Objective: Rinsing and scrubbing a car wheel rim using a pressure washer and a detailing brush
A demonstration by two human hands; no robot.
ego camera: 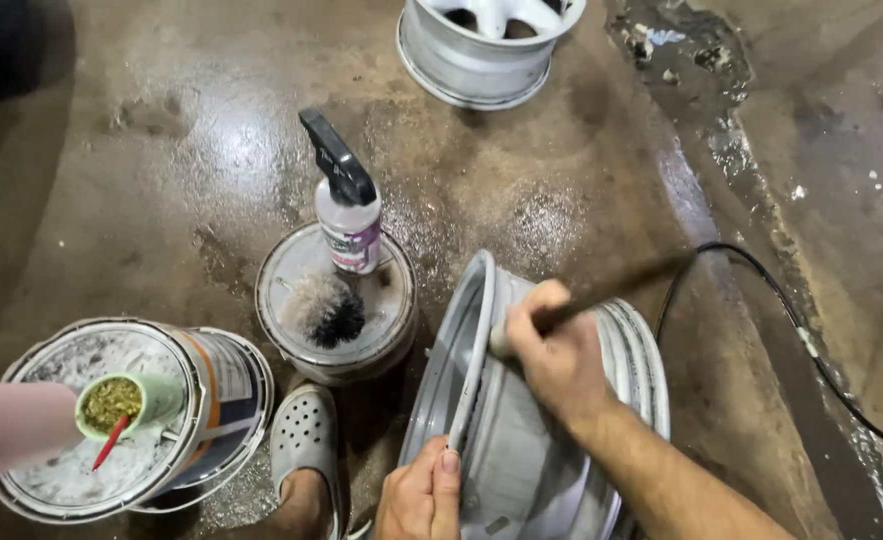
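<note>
The wheel rim [522, 420] stands on edge at 6 o'clock: rigid, heavy, wet-slick; best held by its lip. The right hand [552, 355] is clenched on a brush handle [612, 290]; the left hand [420, 495] clasps the lip. Buckets [337, 300] crowd 9 o'clock; open floor [562, 180] lies at 12.

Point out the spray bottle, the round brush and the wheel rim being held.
spray bottle [350, 232]: head view, on its pale body.
round brush [324, 310]: head view, on its bristles.
wheel rim [507, 455]: head view, on its grey barrel.
</note>
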